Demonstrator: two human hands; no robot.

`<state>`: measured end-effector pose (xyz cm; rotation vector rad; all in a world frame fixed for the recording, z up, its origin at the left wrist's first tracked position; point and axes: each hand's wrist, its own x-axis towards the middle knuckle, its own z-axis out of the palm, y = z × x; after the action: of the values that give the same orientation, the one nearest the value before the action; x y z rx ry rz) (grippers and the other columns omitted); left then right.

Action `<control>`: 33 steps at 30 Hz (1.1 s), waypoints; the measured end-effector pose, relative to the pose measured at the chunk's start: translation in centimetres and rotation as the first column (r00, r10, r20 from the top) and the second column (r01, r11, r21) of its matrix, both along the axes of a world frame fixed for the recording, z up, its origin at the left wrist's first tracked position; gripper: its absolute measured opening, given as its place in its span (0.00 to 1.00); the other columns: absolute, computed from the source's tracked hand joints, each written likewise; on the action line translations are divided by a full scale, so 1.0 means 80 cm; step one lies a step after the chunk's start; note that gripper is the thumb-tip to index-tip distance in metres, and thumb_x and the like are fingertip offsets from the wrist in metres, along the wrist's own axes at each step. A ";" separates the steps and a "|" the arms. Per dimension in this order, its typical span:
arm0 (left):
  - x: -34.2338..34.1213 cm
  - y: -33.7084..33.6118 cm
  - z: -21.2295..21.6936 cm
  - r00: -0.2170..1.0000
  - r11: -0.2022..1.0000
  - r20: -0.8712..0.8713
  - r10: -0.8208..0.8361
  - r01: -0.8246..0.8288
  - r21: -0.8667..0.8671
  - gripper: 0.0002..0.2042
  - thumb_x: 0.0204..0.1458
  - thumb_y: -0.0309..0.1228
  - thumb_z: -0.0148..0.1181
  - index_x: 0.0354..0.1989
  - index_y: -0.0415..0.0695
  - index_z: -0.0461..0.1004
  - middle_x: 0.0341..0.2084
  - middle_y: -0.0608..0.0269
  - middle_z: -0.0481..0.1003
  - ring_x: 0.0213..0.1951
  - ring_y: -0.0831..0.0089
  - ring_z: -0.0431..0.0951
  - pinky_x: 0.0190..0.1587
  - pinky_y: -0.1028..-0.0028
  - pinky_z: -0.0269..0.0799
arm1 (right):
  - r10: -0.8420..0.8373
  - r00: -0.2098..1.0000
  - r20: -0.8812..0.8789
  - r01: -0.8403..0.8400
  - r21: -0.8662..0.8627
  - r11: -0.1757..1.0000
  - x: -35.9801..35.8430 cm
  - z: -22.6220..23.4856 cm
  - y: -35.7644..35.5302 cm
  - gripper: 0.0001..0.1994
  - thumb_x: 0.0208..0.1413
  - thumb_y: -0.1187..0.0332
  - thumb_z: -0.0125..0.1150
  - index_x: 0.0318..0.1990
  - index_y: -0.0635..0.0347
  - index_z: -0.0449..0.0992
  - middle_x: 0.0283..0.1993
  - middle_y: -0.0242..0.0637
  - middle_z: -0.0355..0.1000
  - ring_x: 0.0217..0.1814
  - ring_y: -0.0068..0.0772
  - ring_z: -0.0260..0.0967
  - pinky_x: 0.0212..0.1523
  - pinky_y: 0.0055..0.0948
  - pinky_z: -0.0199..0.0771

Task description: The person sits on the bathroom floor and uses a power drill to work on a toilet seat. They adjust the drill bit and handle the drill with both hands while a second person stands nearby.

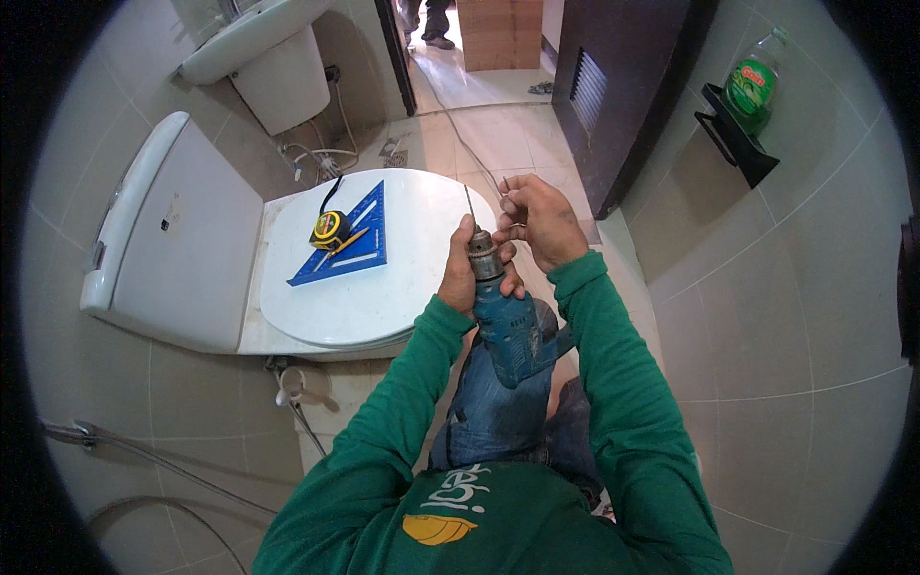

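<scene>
Teal plastic encases the scuffed power drill (513, 335), which is held above blue-jeaned thighs (484, 407), just beside the oval white toilet lid (422, 249). Its ridged grey metal chuck (484, 259) is gripped by the left hand (461, 268), with the thumb laid along one side and the fingers clamped around the other. A slender dark drill bit (469, 201) is seated in the chuck and pointed away from the body. By the right hand (546, 222), a short, thin rod (506, 181) is pinched between thumb and forefinger; whether the chuck is touched by its lower fingers cannot be told.

On the lid, a blue triangular square (375, 230) is laid flat, topped by a yellow-and-black tape measure (331, 230) and a thin yellow pencil (349, 241). Both forearms are covered by long green sleeves (628, 383). On the right wall, a clear bottle of green liquid (752, 88) is supported by a black shelf (738, 144).
</scene>
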<state>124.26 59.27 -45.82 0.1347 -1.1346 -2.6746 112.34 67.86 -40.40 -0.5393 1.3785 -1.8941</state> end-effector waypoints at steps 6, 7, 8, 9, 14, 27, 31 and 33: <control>0.000 0.001 0.002 1.000 1.000 0.024 0.006 -0.007 0.009 0.31 0.62 0.66 0.36 0.32 0.46 0.65 0.23 0.67 0.68 0.16 0.71 0.75 0.24 0.66 0.80 | 0.182 0.957 -0.224 -0.133 0.221 0.966 0.005 0.024 -0.005 0.18 0.60 0.55 0.64 0.43 0.65 0.78 0.34 0.34 0.72 0.31 0.22 0.66 0.31 0.23 0.69; -0.001 0.000 0.001 1.000 1.000 0.027 0.001 -0.001 0.002 0.31 0.61 0.66 0.36 0.32 0.46 0.65 0.23 0.67 0.67 0.17 0.71 0.75 0.24 0.66 0.80 | 0.211 0.937 -0.278 -0.133 0.276 0.952 0.004 0.024 -0.006 0.18 0.60 0.55 0.65 0.42 0.64 0.78 0.33 0.33 0.73 0.30 0.22 0.65 0.30 0.24 0.69; -0.002 0.000 0.001 1.000 1.000 0.031 -0.005 0.005 -0.005 0.31 0.61 0.66 0.36 0.32 0.46 0.65 0.23 0.67 0.67 0.17 0.71 0.75 0.24 0.66 0.80 | 0.222 0.930 -0.293 -0.141 0.274 0.951 0.002 0.025 -0.006 0.19 0.59 0.55 0.66 0.43 0.66 0.78 0.33 0.34 0.73 0.28 0.22 0.66 0.27 0.23 0.69; -0.002 0.000 0.002 0.999 1.000 0.039 0.002 -0.001 -0.011 0.31 0.61 0.66 0.36 0.32 0.47 0.64 0.23 0.67 0.67 0.16 0.70 0.74 0.24 0.66 0.79 | 0.233 0.923 -0.307 -0.150 0.273 0.950 0.000 0.025 -0.005 0.20 0.59 0.55 0.67 0.44 0.67 0.78 0.32 0.34 0.73 0.26 0.22 0.66 0.24 0.22 0.69; -0.002 0.004 0.011 0.997 0.998 0.064 0.037 -0.033 -0.060 0.31 0.61 0.66 0.36 0.31 0.47 0.62 0.22 0.65 0.66 0.15 0.69 0.72 0.24 0.65 0.77 | 0.252 0.920 -0.301 -0.198 0.198 0.960 -0.008 0.011 -0.006 0.20 0.60 0.56 0.66 0.44 0.69 0.78 0.31 0.35 0.73 0.25 0.21 0.67 0.20 0.19 0.69; -0.005 -0.001 -0.006 0.998 0.991 0.059 0.024 -0.017 -0.129 0.37 0.59 0.71 0.35 0.33 0.43 0.67 0.19 0.64 0.69 0.16 0.70 0.77 0.23 0.68 0.80 | 0.235 0.876 -0.422 -0.103 0.313 0.944 0.006 0.012 -0.003 0.15 0.64 0.59 0.61 0.41 0.65 0.78 0.29 0.34 0.73 0.26 0.21 0.69 0.22 0.23 0.70; -0.002 0.004 -0.002 0.997 0.991 0.064 0.035 -0.026 -0.130 0.37 0.59 0.71 0.34 0.34 0.43 0.67 0.18 0.62 0.69 0.16 0.69 0.77 0.22 0.68 0.79 | 0.215 0.843 -0.493 -0.109 0.234 0.966 0.002 -0.005 -0.006 0.18 0.65 0.56 0.61 0.42 0.66 0.77 0.29 0.33 0.73 0.27 0.20 0.69 0.26 0.23 0.74; 0.000 0.003 -0.003 0.998 0.992 0.062 0.029 -0.021 -0.128 0.37 0.59 0.71 0.34 0.35 0.43 0.67 0.18 0.62 0.70 0.16 0.68 0.76 0.22 0.68 0.79 | 0.224 0.812 -0.538 -0.086 0.270 0.959 0.003 -0.004 -0.003 0.17 0.64 0.58 0.59 0.41 0.67 0.78 0.31 0.36 0.74 0.31 0.26 0.71 0.33 0.27 0.74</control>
<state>124.24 59.54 -46.09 0.2122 -1.3101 -2.5841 112.58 67.63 -40.72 -1.1227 1.8368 -1.4578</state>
